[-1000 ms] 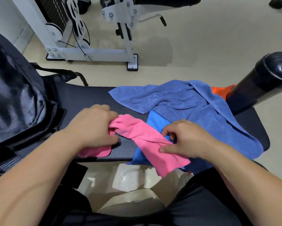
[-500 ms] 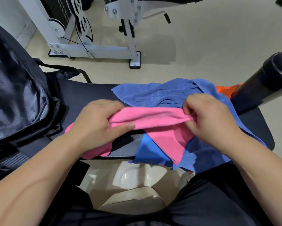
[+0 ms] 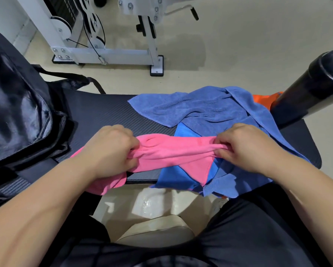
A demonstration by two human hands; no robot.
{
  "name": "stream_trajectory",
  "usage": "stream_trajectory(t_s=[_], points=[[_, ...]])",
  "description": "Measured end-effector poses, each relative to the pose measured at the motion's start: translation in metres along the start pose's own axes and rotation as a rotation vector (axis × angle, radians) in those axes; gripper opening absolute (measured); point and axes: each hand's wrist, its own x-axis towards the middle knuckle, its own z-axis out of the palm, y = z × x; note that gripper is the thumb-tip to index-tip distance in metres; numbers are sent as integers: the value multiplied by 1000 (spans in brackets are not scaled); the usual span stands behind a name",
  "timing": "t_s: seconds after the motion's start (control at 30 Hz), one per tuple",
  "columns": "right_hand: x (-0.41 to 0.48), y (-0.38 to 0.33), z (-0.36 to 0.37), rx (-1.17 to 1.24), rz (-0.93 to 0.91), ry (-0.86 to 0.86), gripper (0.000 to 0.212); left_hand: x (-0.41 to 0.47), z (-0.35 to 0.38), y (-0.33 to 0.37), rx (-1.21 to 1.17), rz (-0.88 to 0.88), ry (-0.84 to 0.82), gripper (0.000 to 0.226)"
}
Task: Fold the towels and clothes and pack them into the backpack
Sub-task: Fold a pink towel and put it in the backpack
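The left hand (image 3: 111, 149), left of centre in the frame, had its fingers curled round one bunched end of the pink towel (image 3: 173, 149). The right hand (image 3: 244, 147), right of centre, pinched the other end in curled fingers. The towel ran as a band between the two hands. One loose end hung below the left hand over the near edge of the bench pad (image 3: 104, 112), and a pointed corner drooped below the band towards the lower middle.

Under the right half of the band lay a bright blue cloth (image 3: 173, 176), its lower edge hanging off the bench. A larger blue towel (image 3: 190, 108) lay rumpled over it, spreading from the centre to the right, so the right hand and wrist sat on top of this pile. A bit of orange cloth (image 3: 261, 99) showed behind the blue towel at the right, mostly hidden by it and by a black foam roller (image 3: 312, 87) that jutted in from the upper right.

The backpack (image 3: 15, 112), black and shiny, filled the left edge of the frame and rested on the bench's left end, with a strap (image 3: 69, 76) trailing behind it. Whether it was open could not be told. A white machine frame (image 3: 111, 54) stood on the pale floor (image 3: 238, 45) at the upper left. The person's black shorts (image 3: 258, 228) filled the bottom of the frame.
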Motion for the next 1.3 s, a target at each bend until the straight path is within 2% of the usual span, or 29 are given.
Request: stream_trajectory(t_s=[0.07,0.13,0.23,0.3,0.4,0.47,0.57,0.63,0.67,0.73,0.83,0.93,1.03,1.17,1.3], points=[[0,1,-9,95,16,41,13,0,-10,0,-139,-35,85,24],[0,0,-19,263,45,116,25,-3,-24,0,-367,-172,192,27],[0,-2,-37,430,125,195,36,-5,-46,-4,-620,-241,245,45],[0,-4,-49,460,149,181,47,-5,-59,-8,-831,-214,161,47],[-2,-10,-61,533,156,86,59,-2,-66,-17,-1181,-213,12,33],[-7,-14,-67,663,159,-53,59,-5,-68,-25,-1251,-234,-204,32],[-19,-15,-78,917,125,-429,30,-15,-74,-33,-1217,-175,-641,38],[-28,-16,-86,993,63,-625,12,-18,-79,-31,-1250,-129,-705,29],[-28,-15,-88,1016,58,-625,11,-17,-80,-29,-1275,-128,-663,24],[-20,-14,-87,1073,134,-485,16,-11,-78,-23,-1305,-178,-508,26],[7,9,-66,1201,385,-189,22,11,-64,-19,-1259,-367,-245,28],[31,40,-38,1158,588,-33,22,36,-41,-23,-987,-488,-81,27],[45,55,-18,1194,716,62,15,55,-19,-31,-908,-601,-16,23],[65,61,-14,1260,725,273,17,78,-11,-35,-923,-686,55,14],[90,66,-23,1053,743,506,27,102,-24,-36,-1011,-718,102,17]])
